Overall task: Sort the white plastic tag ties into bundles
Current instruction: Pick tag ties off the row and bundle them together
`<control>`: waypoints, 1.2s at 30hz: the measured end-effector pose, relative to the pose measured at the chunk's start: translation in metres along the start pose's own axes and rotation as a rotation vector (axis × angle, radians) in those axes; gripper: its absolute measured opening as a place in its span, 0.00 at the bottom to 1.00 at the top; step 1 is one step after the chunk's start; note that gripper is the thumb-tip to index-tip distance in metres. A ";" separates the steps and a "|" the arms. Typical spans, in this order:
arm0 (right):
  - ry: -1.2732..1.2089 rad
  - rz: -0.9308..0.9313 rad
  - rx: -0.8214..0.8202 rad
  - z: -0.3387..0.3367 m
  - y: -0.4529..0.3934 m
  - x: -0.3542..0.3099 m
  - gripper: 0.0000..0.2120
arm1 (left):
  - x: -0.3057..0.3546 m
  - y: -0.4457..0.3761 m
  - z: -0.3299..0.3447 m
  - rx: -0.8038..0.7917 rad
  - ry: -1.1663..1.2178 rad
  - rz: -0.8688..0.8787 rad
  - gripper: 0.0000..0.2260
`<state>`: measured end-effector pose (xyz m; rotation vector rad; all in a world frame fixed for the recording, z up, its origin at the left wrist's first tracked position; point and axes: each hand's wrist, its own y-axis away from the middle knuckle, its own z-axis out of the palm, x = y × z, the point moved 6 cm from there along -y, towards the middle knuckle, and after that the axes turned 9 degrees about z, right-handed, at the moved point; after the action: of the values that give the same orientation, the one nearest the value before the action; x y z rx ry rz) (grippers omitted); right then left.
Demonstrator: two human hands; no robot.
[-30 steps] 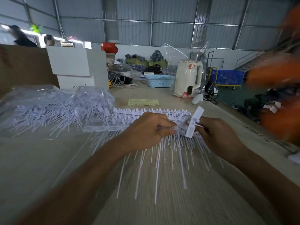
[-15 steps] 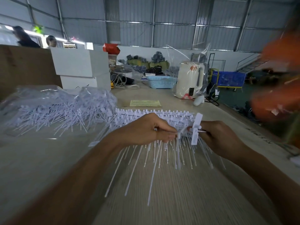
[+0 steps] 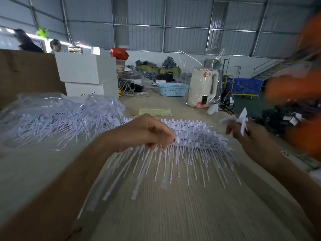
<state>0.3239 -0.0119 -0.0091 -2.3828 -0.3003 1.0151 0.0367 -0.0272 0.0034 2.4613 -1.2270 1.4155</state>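
Left hand (image 3: 147, 133) pinches the fanned tag ties (image 3: 187, 145) by their heads on the counter (image 3: 173, 214). Right hand (image 3: 243, 134) grips a loose tie (image 3: 242, 121). I'd align heads before stacking, keeping the pinch firm.

Dim indoor light w/ daylight glare top left, wide-angle edge warp, heavy motion blur at right.

A pale wood-grain table (image 3: 173, 214) carries a fanned row of white tag ties (image 3: 191, 146), bagged ties (image 3: 66, 117) at left, a yellow paper slip (image 3: 155, 112), stacked white boxes (image 3: 86, 75), a blue basket (image 3: 172, 89) and a wrapped kettle (image 3: 202, 87).
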 end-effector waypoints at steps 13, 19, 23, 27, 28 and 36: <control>-0.773 0.222 -0.230 0.037 0.020 -0.052 0.13 | 0.027 -0.018 0.024 0.252 -0.555 0.244 0.15; -0.636 0.248 -0.477 0.061 0.034 -0.066 0.17 | 0.036 -0.018 0.029 0.374 -0.607 0.311 0.17; -0.595 0.240 -0.451 0.063 0.036 -0.068 0.21 | 0.038 -0.018 0.032 0.343 -0.584 0.318 0.17; -0.635 0.291 -0.376 0.055 0.032 -0.060 0.23 | 0.030 -0.016 0.025 0.341 -0.648 0.251 0.16; -0.637 0.283 -0.384 0.055 0.031 -0.060 0.24 | 0.030 -0.016 0.025 0.346 -0.689 0.250 0.14; -0.777 0.385 -0.415 0.061 0.034 -0.059 0.22 | 0.046 -0.013 0.037 0.360 -0.934 0.381 0.14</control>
<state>0.2392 -0.0404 -0.0270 -2.3234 -0.3549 2.2411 0.0835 -0.0606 0.0206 3.4592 -1.7622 0.4712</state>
